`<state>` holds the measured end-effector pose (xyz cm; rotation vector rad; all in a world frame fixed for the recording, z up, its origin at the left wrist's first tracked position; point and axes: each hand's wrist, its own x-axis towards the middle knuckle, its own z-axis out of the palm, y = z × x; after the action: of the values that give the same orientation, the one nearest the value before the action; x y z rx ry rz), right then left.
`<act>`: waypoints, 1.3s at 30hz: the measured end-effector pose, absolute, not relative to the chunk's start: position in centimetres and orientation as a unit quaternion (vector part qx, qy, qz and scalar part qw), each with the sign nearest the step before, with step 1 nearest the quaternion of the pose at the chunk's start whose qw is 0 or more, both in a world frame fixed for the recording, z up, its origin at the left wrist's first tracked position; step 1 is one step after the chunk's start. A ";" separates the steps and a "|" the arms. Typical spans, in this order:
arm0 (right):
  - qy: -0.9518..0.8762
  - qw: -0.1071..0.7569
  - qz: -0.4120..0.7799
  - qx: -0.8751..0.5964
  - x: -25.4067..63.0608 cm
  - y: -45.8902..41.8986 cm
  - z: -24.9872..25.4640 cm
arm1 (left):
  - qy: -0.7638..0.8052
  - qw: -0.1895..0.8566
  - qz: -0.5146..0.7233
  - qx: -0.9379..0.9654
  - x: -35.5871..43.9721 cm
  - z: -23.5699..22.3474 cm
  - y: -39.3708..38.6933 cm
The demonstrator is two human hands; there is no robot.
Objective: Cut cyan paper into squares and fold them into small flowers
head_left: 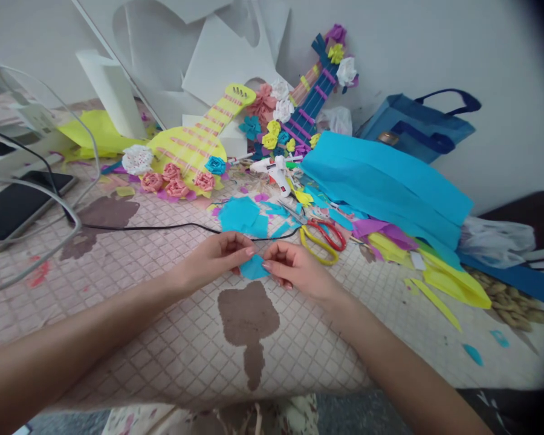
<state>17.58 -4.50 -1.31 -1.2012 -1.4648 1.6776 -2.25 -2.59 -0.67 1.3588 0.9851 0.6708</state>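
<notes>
A small piece of blue crepe paper (252, 269) is pinched between both hands, just above the table. My left hand (222, 254) is closed on its left edge, with the thumb on top. On the opposite edge, my right hand (294, 266) grips it between thumb and fingers. Beyond the hands lies a stack of cut blue paper pieces (242, 216). Scissors with red and yellow handles (320, 238) rest beside my right hand. Farther back is a white glue gun (274, 172).
A yellow paper guitar (194, 148) with paper flowers stands at the back, near a dark blue one (315, 99). Folded blue crepe paper (385, 181) and a blue bag (417, 124) are at right. A black cable (163, 228) crosses the table; a phone (18, 205) lies left.
</notes>
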 end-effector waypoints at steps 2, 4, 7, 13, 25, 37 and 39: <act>-0.568 0.292 0.621 -0.455 17.6 -4.6 -1.2 | 0.422 0.599 0.281 0.619 -2.4 -0.6 -2.4; -0.576 0.290 0.608 -0.463 17.5 -4.6 -1.0 | 0.428 0.588 0.269 0.631 -2.4 -0.7 -2.3; -0.590 0.293 0.586 -0.472 17.4 -4.4 -0.9 | 0.434 0.589 0.253 0.633 -2.5 -0.9 -2.2; -0.617 0.279 0.567 -0.469 17.4 -4.2 -1.3 | 0.426 0.585 0.250 0.644 -2.7 -1.6 -1.9; -0.843 0.333 0.111 -0.408 17.2 -5.3 -2.2 | 0.459 0.676 0.287 0.501 -3.2 -0.9 -1.7; -0.892 0.175 0.079 -0.410 17.2 -5.6 -3.5 | 0.379 0.260 0.262 0.849 -5.4 -1.5 -3.1; -0.888 0.179 0.097 -0.413 17.2 -5.6 -3.5 | 0.336 0.226 0.239 0.883 -5.5 -1.6 -3.5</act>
<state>17.21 -5.65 -3.46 -1.1684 -2.5099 0.2747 -5.54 -3.51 -1.56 2.4336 0.9257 0.6586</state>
